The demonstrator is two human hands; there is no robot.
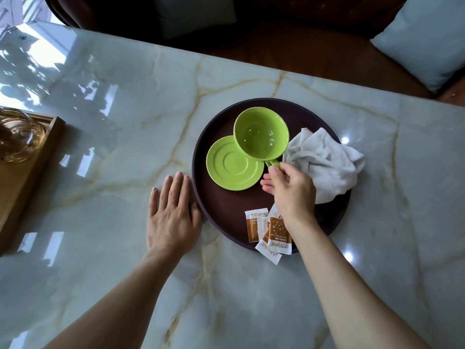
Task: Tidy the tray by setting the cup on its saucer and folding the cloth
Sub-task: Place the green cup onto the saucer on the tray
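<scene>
Glossy veined marble table; brown sofa behind; pale cushion; window glare left.

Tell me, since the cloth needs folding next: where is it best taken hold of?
Probably the raised fold at the top of the crumpled cloth, pinched from above on the far side. No corner shows in the heap, and the right hand on the cup handle covers its near edge.

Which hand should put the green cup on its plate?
The right hand: it already pinches the cup by its handle, beside the saucer. The left hand lies flat on the table.
</scene>
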